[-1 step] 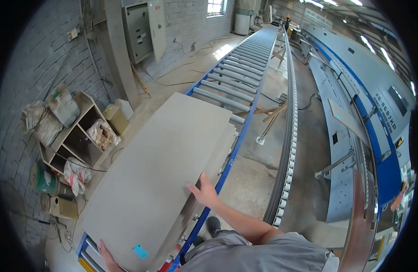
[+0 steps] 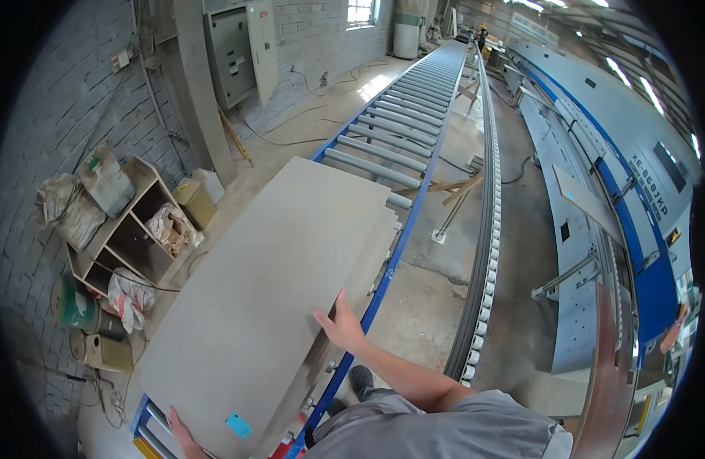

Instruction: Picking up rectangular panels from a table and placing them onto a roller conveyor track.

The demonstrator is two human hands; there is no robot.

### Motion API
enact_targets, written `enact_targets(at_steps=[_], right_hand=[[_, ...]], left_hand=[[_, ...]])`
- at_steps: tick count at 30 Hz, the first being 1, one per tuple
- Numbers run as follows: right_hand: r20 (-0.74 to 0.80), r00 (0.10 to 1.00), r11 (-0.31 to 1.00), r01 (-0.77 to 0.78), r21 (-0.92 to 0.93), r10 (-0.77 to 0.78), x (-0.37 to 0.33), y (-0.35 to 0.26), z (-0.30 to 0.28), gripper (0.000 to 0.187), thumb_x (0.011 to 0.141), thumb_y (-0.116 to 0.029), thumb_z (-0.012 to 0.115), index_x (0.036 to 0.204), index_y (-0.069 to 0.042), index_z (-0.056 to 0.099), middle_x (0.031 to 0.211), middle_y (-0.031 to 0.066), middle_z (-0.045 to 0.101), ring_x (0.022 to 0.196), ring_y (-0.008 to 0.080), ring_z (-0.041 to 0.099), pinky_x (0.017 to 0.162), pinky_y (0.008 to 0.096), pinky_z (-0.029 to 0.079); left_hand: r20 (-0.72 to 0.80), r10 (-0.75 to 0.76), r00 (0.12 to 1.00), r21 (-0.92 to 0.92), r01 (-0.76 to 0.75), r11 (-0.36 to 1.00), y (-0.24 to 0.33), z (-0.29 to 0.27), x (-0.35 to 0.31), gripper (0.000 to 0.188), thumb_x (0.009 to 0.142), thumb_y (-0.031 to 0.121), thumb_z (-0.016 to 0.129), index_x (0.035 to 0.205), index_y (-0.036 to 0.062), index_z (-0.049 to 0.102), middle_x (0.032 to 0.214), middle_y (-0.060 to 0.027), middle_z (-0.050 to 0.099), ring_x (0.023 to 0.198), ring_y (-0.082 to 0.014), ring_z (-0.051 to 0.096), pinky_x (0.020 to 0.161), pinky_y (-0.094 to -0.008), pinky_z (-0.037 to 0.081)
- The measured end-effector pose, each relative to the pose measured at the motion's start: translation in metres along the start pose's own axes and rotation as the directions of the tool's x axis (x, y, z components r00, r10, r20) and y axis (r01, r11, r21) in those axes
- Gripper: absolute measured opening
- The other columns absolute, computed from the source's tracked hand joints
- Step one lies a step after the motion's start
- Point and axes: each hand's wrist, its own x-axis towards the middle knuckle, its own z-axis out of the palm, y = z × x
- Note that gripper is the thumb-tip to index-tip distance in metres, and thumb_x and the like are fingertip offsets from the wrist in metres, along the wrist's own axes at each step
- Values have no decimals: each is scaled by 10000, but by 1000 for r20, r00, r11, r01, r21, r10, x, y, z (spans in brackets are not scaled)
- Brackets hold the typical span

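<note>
A stack of flat grey-beige panels [image 2: 268,268] lies lengthwise on a roller conveyor [image 2: 383,153] with blue side rails. Its top panel has a small blue label [image 2: 238,425] near the near end. My right hand [image 2: 343,329] grips the long right edge of the top panel, thumb on the surface and other fingers over the side, partly hidden. At the near left end, my left hand [image 2: 182,436] holds the panel's short edge. Part of that hand is cut off by the lower edge of the picture.
To the right runs a narrow track of small white rollers [image 2: 486,306], then a long grey-and-blue machine [image 2: 620,153] with a panel [image 2: 586,203] leaning on it. An open-fronted shelf [image 2: 142,245] with bags, a jug and buckets stands left. An electrical cabinet [image 2: 231,69] hangs beyond.
</note>
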Motion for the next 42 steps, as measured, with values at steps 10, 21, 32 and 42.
enact_targets(at_steps=[10,21,32,42], right_hand=[[24,993,989,-115,97,113,1,-18,10,964,879,-417,603,1416,157,45,1457,321,249,1372,396,266,1123,394,257],[22,999,978,-43,-203,48,-48,-43,-46,822,893,-354,607,1483,-15,145,1514,283,152,1405,379,211,1128,411,251],[-692,722,989,-118,-90,24,-280,68,-181,383,815,-86,638,1192,-27,603,1305,170,544,1147,318,559,956,365,441],[-882,320,923,-288,256,345,-458,146,-254,297,839,-127,644,1114,-15,651,1240,141,596,1128,266,577,919,338,474]], left_hand=[[-3,23,1000,80,-23,997,31,32,-9,590,951,434,470,1352,6,413,1246,-176,548,1035,-306,613,862,-408,523],[-185,149,971,777,52,627,53,43,-33,719,926,532,452,1344,-53,429,1338,-246,486,1141,-420,532,950,-485,447],[655,291,697,755,-610,-239,38,188,-92,642,917,378,547,1415,18,359,1459,-253,322,1368,-386,277,1122,-473,228],[963,6,270,271,-962,-32,-38,357,-271,598,877,244,611,1384,7,400,1459,-214,346,1365,-362,303,1125,-417,254]])
